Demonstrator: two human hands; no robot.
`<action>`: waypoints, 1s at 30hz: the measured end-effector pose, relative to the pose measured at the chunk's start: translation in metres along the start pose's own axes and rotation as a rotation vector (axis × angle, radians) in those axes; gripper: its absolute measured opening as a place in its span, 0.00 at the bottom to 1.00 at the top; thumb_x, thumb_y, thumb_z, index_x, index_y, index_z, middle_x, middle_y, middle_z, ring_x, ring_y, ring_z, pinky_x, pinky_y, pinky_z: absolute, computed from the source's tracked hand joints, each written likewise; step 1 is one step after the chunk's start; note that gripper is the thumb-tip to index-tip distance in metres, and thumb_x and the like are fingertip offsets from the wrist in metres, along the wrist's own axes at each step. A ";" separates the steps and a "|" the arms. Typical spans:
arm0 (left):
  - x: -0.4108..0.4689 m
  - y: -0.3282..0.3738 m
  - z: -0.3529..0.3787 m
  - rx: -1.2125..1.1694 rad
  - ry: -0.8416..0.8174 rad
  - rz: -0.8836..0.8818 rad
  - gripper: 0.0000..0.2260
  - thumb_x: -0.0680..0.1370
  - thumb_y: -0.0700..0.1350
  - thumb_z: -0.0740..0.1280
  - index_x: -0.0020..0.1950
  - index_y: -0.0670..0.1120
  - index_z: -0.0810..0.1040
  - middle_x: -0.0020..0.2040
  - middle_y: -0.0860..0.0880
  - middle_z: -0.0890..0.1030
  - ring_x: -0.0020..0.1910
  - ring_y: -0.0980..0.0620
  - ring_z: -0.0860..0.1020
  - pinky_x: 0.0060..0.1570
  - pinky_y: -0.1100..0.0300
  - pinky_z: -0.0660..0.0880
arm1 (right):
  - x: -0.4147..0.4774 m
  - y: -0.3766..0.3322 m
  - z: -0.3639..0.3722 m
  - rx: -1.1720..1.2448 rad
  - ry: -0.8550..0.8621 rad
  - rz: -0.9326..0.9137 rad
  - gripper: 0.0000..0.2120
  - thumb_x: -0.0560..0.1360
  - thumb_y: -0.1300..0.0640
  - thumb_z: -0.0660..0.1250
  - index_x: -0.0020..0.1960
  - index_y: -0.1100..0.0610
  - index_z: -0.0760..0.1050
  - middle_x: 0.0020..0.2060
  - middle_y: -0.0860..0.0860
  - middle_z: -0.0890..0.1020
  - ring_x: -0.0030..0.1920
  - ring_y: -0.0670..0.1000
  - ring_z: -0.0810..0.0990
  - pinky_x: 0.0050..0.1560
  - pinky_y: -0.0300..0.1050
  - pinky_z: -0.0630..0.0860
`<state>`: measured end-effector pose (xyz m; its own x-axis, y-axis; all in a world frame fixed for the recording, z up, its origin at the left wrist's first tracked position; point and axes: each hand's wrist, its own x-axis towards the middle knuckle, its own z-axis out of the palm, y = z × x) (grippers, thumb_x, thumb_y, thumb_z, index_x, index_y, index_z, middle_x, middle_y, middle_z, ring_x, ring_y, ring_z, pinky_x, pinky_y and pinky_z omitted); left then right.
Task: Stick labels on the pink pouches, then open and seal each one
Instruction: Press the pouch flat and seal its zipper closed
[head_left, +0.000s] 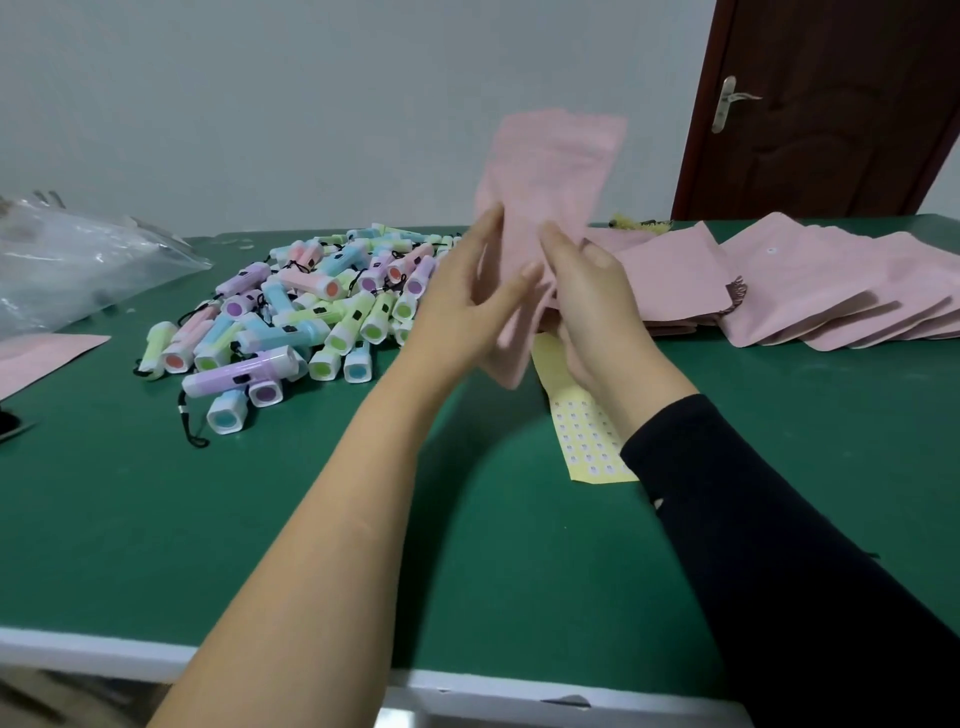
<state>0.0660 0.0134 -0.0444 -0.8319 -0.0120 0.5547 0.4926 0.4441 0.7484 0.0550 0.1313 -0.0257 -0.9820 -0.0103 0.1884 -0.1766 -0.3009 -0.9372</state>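
Observation:
A pink pouch (545, 176) is lifted upright above the green table (156, 519), blurred by motion. My left hand (467, 306) touches its lower left side with fingers spread and nearly straight. My right hand (592, 312) holds the pouch's lower right part, thumb on its front face. A yellow label sheet (576, 431) with rows of small round stickers lies flat on the table under my right wrist. A fanned stack of pink pouches (810, 291) lies to the right, one showing a small white sticker.
A heap of pastel mini flashlights (306, 312) with black cords fills the table's middle left. A clear plastic bag (78, 260) sits at far left, with another pink pouch (36, 358) below it. A brown door (831, 104) stands at back right.

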 end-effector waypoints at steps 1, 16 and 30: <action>0.000 0.004 0.003 -0.119 -0.052 -0.068 0.30 0.78 0.55 0.67 0.78 0.51 0.61 0.75 0.51 0.68 0.72 0.59 0.67 0.64 0.73 0.66 | -0.002 -0.001 0.004 -0.024 -0.097 -0.008 0.15 0.81 0.44 0.59 0.56 0.52 0.79 0.53 0.51 0.84 0.56 0.51 0.82 0.54 0.49 0.81; -0.001 -0.019 -0.034 -0.749 -0.071 -0.621 0.10 0.80 0.45 0.67 0.57 0.41 0.80 0.50 0.46 0.86 0.48 0.48 0.85 0.43 0.56 0.82 | 0.012 0.013 -0.036 -0.296 -0.222 0.146 0.16 0.71 0.56 0.76 0.57 0.56 0.79 0.48 0.49 0.86 0.48 0.49 0.85 0.45 0.42 0.81; 0.003 -0.033 -0.023 -0.535 -0.140 -0.581 0.08 0.79 0.36 0.66 0.57 0.43 0.79 0.44 0.49 0.85 0.40 0.52 0.83 0.42 0.60 0.82 | 0.018 0.023 -0.044 -0.115 -0.242 0.299 0.12 0.72 0.67 0.72 0.55 0.62 0.79 0.45 0.55 0.86 0.42 0.51 0.86 0.37 0.43 0.81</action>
<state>0.0529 -0.0217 -0.0588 -0.9998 0.0189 -0.0012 -0.0029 -0.0884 0.9961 0.0304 0.1659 -0.0564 -0.9497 -0.3098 -0.0464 0.0945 -0.1422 -0.9853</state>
